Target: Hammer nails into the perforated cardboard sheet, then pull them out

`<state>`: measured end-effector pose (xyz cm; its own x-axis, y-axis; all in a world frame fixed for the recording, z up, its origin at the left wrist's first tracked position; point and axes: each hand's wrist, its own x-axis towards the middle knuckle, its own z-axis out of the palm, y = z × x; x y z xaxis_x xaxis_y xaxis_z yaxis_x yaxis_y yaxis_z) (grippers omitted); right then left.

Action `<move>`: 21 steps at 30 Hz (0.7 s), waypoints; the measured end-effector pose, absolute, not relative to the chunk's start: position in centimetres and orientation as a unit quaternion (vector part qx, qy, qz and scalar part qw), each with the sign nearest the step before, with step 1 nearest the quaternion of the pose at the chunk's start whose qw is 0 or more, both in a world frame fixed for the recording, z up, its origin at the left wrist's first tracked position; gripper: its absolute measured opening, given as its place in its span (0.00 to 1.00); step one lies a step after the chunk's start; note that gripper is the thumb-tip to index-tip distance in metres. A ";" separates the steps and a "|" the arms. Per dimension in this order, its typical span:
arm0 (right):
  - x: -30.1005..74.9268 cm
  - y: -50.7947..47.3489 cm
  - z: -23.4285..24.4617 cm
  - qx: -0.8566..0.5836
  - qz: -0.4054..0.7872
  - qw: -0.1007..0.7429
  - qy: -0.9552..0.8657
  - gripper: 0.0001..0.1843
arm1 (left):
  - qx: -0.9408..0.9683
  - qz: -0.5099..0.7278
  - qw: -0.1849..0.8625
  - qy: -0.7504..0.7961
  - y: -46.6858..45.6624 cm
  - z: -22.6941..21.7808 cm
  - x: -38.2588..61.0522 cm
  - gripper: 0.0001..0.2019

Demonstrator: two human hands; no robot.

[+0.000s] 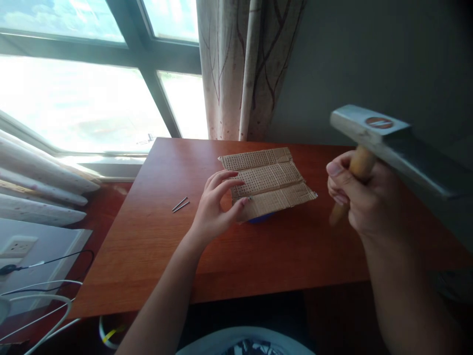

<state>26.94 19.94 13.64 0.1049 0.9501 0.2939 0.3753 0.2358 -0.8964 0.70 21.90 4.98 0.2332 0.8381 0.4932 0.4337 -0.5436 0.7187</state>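
Observation:
Raised above the right side of the table, my right hand (pixel 364 192) is closed around the wooden handle of a hammer (pixel 388 133). The hammer's big metal head points sideways, with a round orange label on its top. My left hand (pixel 218 202) is at the left edge of a folded piece of cardboard (pixel 268 180), thumb and fingers curved and apart. Whether its fingertips press on the cardboard I cannot tell. Rows of small holes cover much of the cardboard. Beneath its front edge shows a bit of a blue object (pixel 260 218), mostly hidden.
Two metal nails (pixel 181 204) lie on the reddish wooden table (pixel 148 256) left of my left hand. A window (pixel 92 98) and curtains (pixel 229 69) stand behind. Cables (pixel 44 291) and a wall socket (pixel 18 246) are at lower left. A white round rim (pixel 244 333) shows below the table's front edge.

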 end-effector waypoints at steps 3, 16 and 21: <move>27.5 21.0 12.5 -0.521 0.321 0.563 -0.556 0.22 | 0.723 0.477 0.233 0.443 21.9 5.3 0.6 0.12; 29.5 20.6 9.7 -0.502 0.304 0.630 -0.509 0.27 | 0.587 0.563 0.219 0.539 23.1 4.3 -1.3 0.12; 30.1 20.1 9.3 -0.500 0.315 0.625 -0.510 0.29 | 0.585 0.485 0.161 0.630 23.1 4.9 -5.3 0.14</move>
